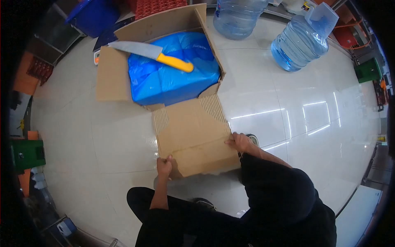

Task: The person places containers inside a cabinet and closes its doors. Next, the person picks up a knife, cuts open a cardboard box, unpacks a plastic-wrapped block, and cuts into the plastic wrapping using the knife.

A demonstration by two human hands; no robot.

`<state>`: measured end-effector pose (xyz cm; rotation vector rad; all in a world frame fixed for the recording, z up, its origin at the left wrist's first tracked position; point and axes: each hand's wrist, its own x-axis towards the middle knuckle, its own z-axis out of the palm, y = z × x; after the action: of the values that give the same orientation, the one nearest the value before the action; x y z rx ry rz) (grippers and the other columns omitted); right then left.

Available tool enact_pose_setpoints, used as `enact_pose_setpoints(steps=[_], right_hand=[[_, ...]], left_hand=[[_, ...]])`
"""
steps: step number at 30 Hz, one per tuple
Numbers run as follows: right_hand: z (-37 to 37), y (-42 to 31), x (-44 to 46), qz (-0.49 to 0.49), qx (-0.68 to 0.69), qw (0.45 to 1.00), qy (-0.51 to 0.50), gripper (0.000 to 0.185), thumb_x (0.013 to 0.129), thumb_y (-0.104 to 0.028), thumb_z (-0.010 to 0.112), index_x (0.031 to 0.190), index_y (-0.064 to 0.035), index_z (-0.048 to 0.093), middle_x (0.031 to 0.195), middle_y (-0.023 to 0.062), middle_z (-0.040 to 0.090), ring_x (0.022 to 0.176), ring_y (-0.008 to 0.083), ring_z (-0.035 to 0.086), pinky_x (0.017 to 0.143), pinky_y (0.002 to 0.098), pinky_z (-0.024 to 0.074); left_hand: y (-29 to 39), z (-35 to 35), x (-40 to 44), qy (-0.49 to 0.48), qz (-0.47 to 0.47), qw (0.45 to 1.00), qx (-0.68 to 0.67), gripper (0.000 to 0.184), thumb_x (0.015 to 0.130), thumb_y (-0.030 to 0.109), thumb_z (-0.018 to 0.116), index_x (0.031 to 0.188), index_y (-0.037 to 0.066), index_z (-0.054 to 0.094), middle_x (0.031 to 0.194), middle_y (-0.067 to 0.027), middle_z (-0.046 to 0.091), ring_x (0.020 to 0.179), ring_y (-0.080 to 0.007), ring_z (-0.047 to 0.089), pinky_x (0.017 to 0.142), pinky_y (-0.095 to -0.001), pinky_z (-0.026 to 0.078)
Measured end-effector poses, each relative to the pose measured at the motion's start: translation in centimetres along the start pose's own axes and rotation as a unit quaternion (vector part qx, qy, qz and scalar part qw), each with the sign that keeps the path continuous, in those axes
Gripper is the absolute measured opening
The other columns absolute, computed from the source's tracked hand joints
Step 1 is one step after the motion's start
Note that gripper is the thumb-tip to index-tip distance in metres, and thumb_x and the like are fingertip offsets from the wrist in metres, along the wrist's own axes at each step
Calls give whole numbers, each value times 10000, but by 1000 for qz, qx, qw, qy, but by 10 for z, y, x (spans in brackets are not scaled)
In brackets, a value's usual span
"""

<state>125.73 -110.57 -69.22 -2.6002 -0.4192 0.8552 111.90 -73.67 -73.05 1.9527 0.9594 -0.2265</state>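
Note:
A brown cardboard flap [191, 127] stretches from the front of an open cardboard box [113, 76] toward me, with ribbed corrugation exposed near its two far corners. My left hand [163, 166] is closed on its left edge close to my body. On the opposite edge, my right hand [238, 142] pinches the cardboard, slightly farther out. Inside the box lies a bulky blue plastic-wrapped package [177, 78]. A knife [175, 62] with a yellow handle and wide blade rests across the package, its tip over the box's left side.
Two large clear water bottles [298, 45] stand on the tiled floor at the back right, one topped with a plastic container [322, 19]. A blue tub [94, 17] and a red crate [158, 5] are behind the box. Green bins [28, 155] flank the floor.

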Motion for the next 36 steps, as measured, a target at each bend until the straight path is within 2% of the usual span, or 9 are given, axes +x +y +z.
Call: enact_pose_setpoints(steps=[5,7,11,13,14,17,24,28,36], right_hand=[[9,9,-22,-35,-116,989,-84,446,896,-397,532,1041,21,594,974,263,624,990,384,598,857,513,466],[-4,7,-21,-10,-124,974,-190,426,894,-385,536,1052,5,609,1017,248,629,1010,378,595,868,495,467],[-57,16,-4,-83,-32,989,-115,382,887,-405,552,1016,-55,635,894,201,670,878,343,645,821,433,490],[-116,9,8,-239,-104,965,-31,353,904,-366,571,1073,-58,609,871,182,668,855,340,642,802,403,499],[-174,-30,-4,-104,5,991,-81,409,879,-392,614,1082,-38,623,970,185,665,892,320,646,828,392,490],[-278,-95,-11,-136,-7,989,-64,449,884,-382,612,1136,-11,598,997,216,657,931,303,645,837,384,490],[-280,-223,46,-211,-130,960,132,368,887,-220,491,1179,-13,578,1211,203,578,1138,327,540,963,453,421],[-243,-157,88,-74,-565,802,182,503,921,-289,406,1363,-49,433,1469,157,337,1405,292,219,1139,529,97],[-262,-128,93,-61,-460,873,151,594,909,-362,392,1469,-201,280,1558,95,132,1433,343,78,1121,597,63]], left_hand=[[43,-7,-20,-158,-93,932,312,483,880,412,553,1162,25,619,1126,-184,632,1048,-336,611,865,-408,481],[54,5,-15,-145,-78,877,450,490,887,446,513,1134,42,639,1136,-185,630,1049,-324,613,867,-415,487],[95,-2,-8,-243,47,820,516,460,890,446,497,1092,67,662,1108,-174,645,1039,-312,620,843,-432,500],[169,-19,-33,-165,78,865,467,396,874,419,542,1074,103,670,1082,-153,659,1029,-307,620,864,-425,479],[194,-35,-38,-165,135,893,396,401,877,412,530,1042,77,674,1063,-172,659,1012,-340,619,848,-440,481],[241,-76,-39,-52,267,953,137,350,872,341,536,1000,38,657,1070,-193,637,1006,-384,594,855,-455,465],[293,-106,71,287,326,852,294,383,897,215,495,1242,53,533,1312,-204,470,1234,-386,413,1037,-487,299],[280,-96,110,330,292,790,426,438,939,235,436,1345,72,454,1456,-167,338,1345,-382,290,1105,-505,200],[263,-121,125,294,317,820,376,436,961,237,400,1366,77,429,1472,-120,335,1355,-354,291,1106,-521,202]])
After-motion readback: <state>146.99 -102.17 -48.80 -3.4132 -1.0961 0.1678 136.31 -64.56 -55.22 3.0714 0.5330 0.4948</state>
